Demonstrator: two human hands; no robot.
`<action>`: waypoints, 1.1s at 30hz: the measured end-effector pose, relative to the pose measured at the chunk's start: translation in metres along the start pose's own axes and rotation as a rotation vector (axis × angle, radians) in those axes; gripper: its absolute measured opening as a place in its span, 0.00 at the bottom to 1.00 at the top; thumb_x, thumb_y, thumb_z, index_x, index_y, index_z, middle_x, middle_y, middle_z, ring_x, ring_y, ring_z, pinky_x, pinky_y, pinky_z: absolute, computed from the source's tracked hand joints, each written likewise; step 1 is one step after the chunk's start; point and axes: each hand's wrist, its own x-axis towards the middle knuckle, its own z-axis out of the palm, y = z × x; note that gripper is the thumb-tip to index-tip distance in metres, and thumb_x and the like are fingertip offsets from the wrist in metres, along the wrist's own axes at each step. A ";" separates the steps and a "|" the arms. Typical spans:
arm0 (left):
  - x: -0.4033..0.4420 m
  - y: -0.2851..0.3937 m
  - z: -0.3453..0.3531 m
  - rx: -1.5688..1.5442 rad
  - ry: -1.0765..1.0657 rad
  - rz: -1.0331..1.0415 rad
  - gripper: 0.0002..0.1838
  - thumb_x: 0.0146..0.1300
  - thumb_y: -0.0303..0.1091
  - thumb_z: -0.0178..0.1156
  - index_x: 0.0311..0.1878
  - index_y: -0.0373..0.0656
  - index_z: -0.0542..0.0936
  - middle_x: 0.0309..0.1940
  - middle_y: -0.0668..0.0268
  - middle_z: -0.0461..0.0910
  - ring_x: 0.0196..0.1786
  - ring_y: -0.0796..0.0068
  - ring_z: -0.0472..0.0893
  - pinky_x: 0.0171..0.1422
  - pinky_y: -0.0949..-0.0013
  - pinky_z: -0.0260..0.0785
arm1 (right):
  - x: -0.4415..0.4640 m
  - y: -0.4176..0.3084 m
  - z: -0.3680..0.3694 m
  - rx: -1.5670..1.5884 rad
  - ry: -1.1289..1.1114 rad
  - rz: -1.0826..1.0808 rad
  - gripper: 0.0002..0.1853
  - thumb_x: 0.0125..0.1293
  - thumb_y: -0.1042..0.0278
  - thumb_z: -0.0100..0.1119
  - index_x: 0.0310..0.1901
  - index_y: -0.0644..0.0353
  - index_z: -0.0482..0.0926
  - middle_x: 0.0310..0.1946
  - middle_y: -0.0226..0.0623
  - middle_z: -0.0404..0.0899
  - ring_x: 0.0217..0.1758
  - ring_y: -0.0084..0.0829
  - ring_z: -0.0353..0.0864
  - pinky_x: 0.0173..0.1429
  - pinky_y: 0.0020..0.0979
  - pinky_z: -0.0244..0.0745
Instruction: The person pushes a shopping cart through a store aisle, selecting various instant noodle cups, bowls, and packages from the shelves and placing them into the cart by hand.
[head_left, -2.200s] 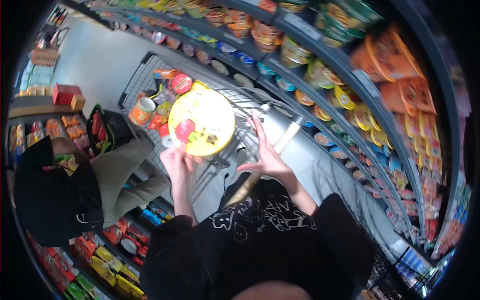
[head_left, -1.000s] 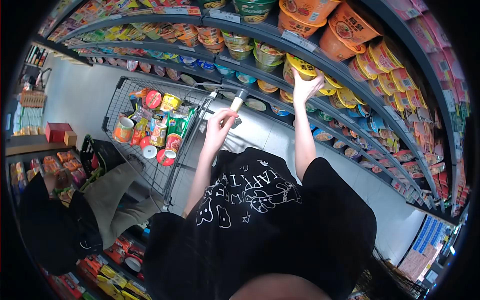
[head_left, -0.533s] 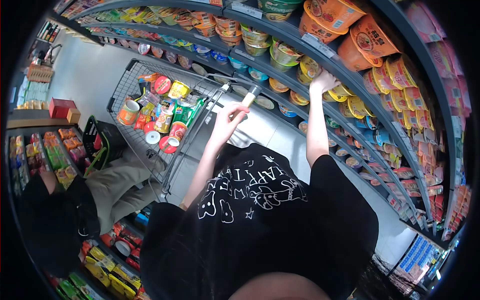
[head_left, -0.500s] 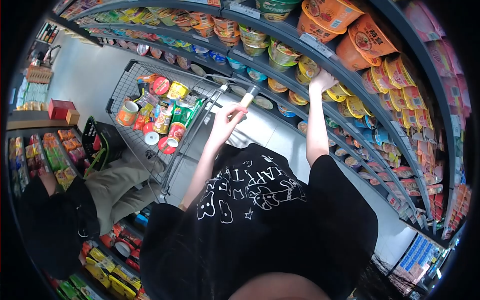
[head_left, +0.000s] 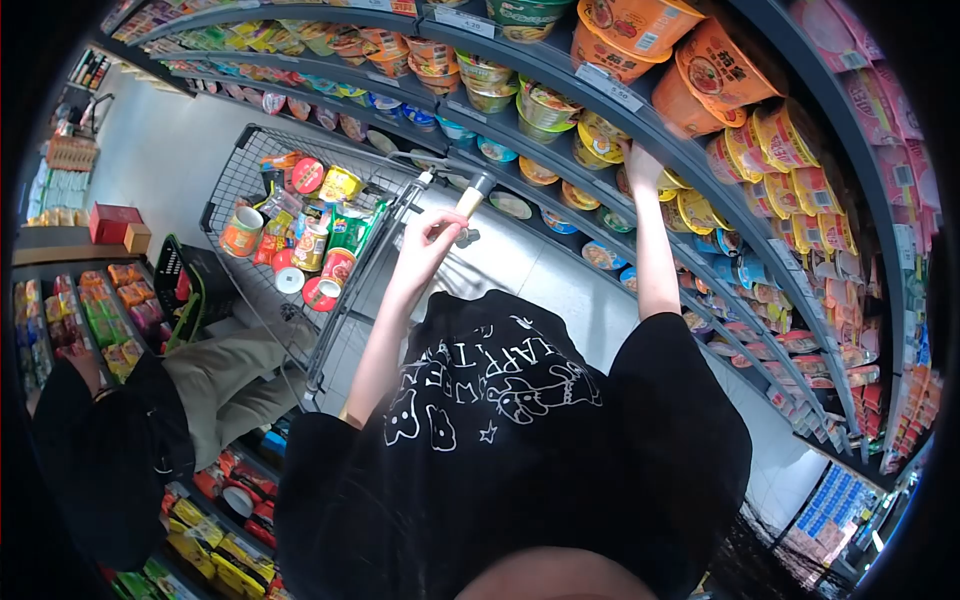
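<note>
My left hand (head_left: 428,245) is closed around the pale bar of the shopping cart's handle (head_left: 470,200), just below its dark grey end. The wire cart (head_left: 225,185) stands ahead of it, holding several noodle cups, packets and cans. My right hand (head_left: 643,168) reaches into a shelf on the right, beside a stack of yellow noodle bowls (head_left: 598,140). More yellow bowls (head_left: 697,212) sit on its other side. Its fingers are mostly hidden by the shelf edge and the bowls, so I cannot see whether they grip anything.
Large orange noodle tubs (head_left: 715,85) fill the shelf above my right hand. A person in olive trousers (head_left: 235,375) stands at the left, near a black basket (head_left: 205,285) and a snack shelf (head_left: 85,320). Pale floor tiles (head_left: 170,140) run along the aisle.
The view has shifted, moving the shelves and cart slightly leftward. My right hand has moved a little away from the yellow bowl stack, deeper among the bowls. My left hand stays on the handle.
</note>
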 end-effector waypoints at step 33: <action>-0.064 -0.061 0.030 -0.846 0.631 -0.040 0.14 0.60 0.28 0.44 0.48 0.35 0.70 0.43 0.58 0.74 0.44 0.70 0.75 0.48 0.72 0.68 | -0.159 -0.257 -0.180 1.118 -0.262 -0.399 0.18 0.57 0.54 0.49 0.45 0.55 0.76 0.47 0.34 0.75 0.55 0.32 0.69 0.63 0.42 0.50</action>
